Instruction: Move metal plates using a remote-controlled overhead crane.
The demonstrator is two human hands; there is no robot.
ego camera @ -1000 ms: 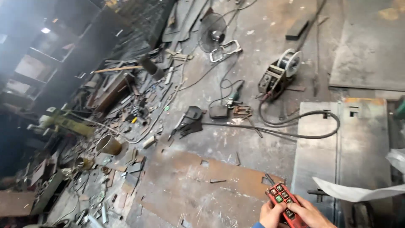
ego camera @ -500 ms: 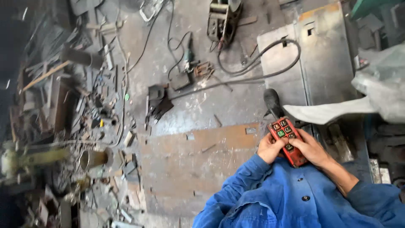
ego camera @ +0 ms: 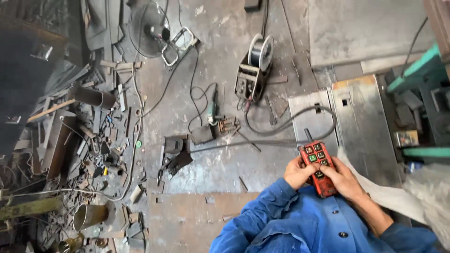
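Remote (ego camera: 318,167) held in both hands above a cluttered workshop floor.

Red, with a grid of buttons, one lit green, the remote is gripped in front of the blue-sleeved chest. The left hand (ego camera: 298,172) is curled about its left edge, the thumb laid on the buttons; the right hand (ego camera: 342,179) is closed round the lower right side, a finger set over the face. Both hands are shut on it, and nothing else is held. Whether a button is pressed down cannot be told. Below lie a wire spool feeder (ego camera: 255,68), a looping black hose (ego camera: 290,124), a grinder (ego camera: 213,110), steel plates (ego camera: 365,122) and a fan (ego camera: 152,28); scrap metal (ego camera: 84,154) is heaped at the left. As far as can be judged, the remote is in hand and being worked, but no load or result is shown.
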